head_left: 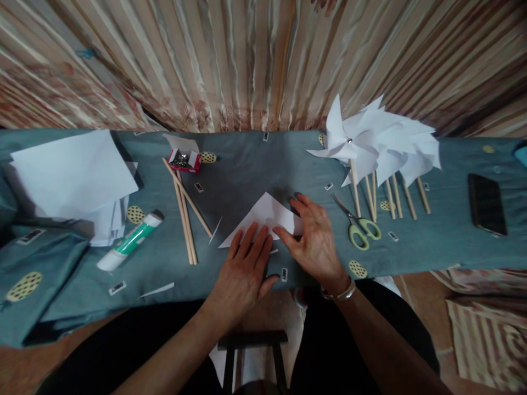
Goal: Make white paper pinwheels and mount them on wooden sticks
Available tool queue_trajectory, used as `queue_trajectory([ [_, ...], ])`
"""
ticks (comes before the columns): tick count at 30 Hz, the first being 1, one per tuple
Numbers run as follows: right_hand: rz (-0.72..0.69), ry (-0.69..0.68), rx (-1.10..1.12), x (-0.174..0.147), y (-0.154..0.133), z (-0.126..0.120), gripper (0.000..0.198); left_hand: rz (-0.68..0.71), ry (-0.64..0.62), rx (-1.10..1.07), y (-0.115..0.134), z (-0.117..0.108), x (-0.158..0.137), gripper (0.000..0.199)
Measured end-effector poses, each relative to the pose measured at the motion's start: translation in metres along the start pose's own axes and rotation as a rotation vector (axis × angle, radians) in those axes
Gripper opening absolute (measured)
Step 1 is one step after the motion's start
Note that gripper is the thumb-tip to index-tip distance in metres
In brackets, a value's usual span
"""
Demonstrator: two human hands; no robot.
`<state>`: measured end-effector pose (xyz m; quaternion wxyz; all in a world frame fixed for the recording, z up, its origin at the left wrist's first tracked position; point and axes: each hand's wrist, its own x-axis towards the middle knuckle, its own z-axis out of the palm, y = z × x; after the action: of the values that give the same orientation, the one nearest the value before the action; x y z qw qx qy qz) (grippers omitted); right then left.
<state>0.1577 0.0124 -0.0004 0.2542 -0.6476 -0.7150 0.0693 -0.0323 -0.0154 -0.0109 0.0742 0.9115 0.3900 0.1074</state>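
Observation:
A sheet of white paper [263,211], folded into a triangle, lies on the cloth-covered table in front of me. My left hand [246,266] rests flat on its lower edge, fingers stretched out. At the paper's right corner is my right hand [313,236], with thumb and fingers spread apart and touching the paper. The part under my hands is hidden. Green-handled scissors [357,224] lie partly open to the right of my right hand. Thin paper strips, one of them a sliver [215,230] left of the triangle, lie nearby.
Several white paper pinwheels [379,137] on wooden sticks lie at the back right, and a phone [488,204] beyond them. Left are loose sticks [185,219], a red box [184,160] of small metal pieces, a glue stick [129,241] and stacked paper [74,170]. A curtain [230,66] hangs behind.

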Motion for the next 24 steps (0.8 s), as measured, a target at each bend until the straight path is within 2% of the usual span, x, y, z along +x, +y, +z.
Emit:
queue_trajectory([
  [7,0.018,0.018,-0.067,-0.020,0.001,0.003,0.071,0.002,-0.004,0.025,-0.001,0.002,0.000,0.067],
  [18,0.085,0.005,-0.010,-0.018,0.002,0.009,0.072,0.024,0.046,0.034,-0.001,0.003,0.001,0.064],
  [24,0.117,0.038,-0.028,-0.022,0.028,-0.004,0.068,0.033,0.038,0.031,-0.003,0.003,0.000,0.064],
])
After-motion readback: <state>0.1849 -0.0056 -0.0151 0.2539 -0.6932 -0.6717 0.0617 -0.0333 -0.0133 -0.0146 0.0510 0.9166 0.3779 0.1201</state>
